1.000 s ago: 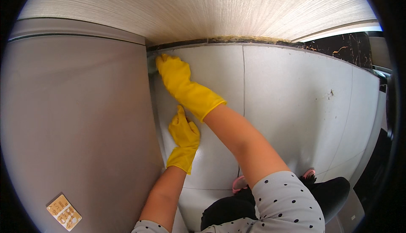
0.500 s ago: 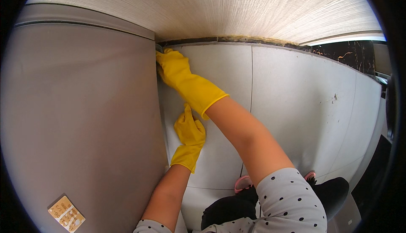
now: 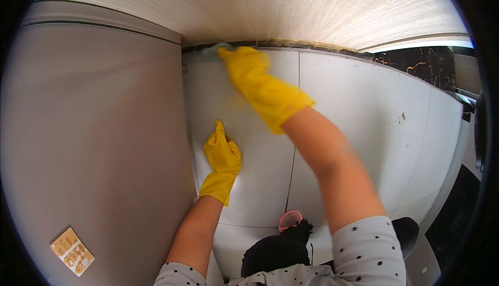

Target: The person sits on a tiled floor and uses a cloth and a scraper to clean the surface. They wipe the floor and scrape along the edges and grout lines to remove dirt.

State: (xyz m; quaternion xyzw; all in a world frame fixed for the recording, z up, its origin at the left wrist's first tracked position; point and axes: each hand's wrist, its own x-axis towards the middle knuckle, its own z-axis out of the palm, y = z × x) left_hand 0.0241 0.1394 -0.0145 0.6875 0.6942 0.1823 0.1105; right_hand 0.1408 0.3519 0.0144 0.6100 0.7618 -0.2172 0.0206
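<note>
My right hand (image 3: 248, 70), in a yellow rubber glove, is closed on a grey-green cloth (image 3: 212, 52). It presses the cloth into the far corner, where the white tiled floor (image 3: 260, 166) meets the dark strip (image 3: 243, 43) under the wood-grain panel. Motion blurs the glove and cloth a little. Closer to me, my left hand (image 3: 222, 153), gloved in yellow too, leans on the tiles beside the large grey-brown appliance (image 3: 104, 130). One finger of it points forward while the others fold in; I see nothing in it.
The pale wood-grain panel (image 3: 270, 8) rises along the far side, with yellowish residue at its lower edge. Black marbled skirting (image 3: 416, 65) continues at the right. Dirt specks (image 3: 401, 116) lie on the right-hand tiles. My pink footwear (image 3: 289, 219) shows at the bottom.
My right hand has moved right along the base of the panel, away from the appliance's corner, and the cloth in it now shows. My left hand keeps its place on the floor.
</note>
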